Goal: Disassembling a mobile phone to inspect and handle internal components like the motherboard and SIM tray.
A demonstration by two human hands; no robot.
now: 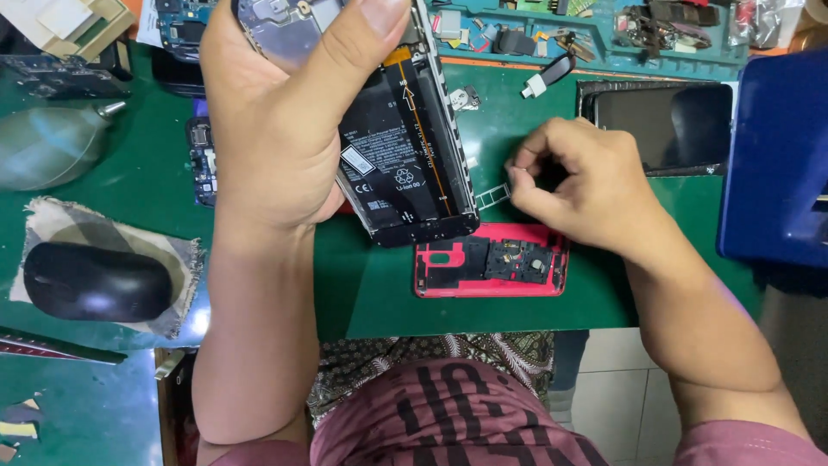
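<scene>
My left hand grips an opened smartphone with its back removed, black battery facing up, thumb pressed near the phone's top. My right hand rests on the green mat just right of the phone, fingers pinched together on a small metal card tray at the phone's side edge. Below both lies a red back cover, inner side up, on the green mat.
A black mouse sits on a cloth pad at left, beside a grey air blower. Another phone with a dark screen lies at right near a blue box. A teal parts tray lines the back.
</scene>
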